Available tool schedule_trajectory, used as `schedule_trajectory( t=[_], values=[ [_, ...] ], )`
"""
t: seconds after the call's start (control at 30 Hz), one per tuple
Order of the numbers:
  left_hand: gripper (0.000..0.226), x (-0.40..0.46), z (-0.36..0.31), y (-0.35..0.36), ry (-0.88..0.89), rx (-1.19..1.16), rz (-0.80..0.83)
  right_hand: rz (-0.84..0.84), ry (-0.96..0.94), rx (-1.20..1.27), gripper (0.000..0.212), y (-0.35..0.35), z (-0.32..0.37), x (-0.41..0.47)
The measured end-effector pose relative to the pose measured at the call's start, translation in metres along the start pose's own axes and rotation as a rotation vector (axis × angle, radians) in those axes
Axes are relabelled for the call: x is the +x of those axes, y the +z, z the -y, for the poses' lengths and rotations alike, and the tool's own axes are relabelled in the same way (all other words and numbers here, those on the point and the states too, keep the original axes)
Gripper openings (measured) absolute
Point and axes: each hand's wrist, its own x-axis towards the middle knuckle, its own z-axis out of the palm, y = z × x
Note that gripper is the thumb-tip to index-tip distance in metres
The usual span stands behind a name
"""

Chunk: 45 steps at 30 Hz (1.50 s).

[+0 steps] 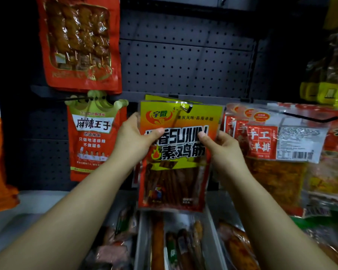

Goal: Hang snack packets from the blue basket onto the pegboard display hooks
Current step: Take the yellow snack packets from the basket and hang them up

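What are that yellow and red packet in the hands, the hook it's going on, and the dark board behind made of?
The yellow and red packet looks like glossy plastic film: it shines and has a clear window showing the sticks inside. The hook seems to be bright bare metal wire, judging by its glint. The pegboard is probably painted sheet metal: matt dark grey with even punched holes.

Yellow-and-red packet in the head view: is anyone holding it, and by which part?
Both hands hold the yellow-and-red packet: left hand grips its left edge, right hand its right edge, thumbs on the front.
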Motion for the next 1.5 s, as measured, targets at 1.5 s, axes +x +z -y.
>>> schedule_trajectory(
  t=[1.5],
  values=[
    [0.064, -0.045, 0.132, 0.032, -0.342, 0.050, 0.194, 0.123, 0.205, -0.027, 0.040, 0.030, -0.131, 0.007]
  ],
)
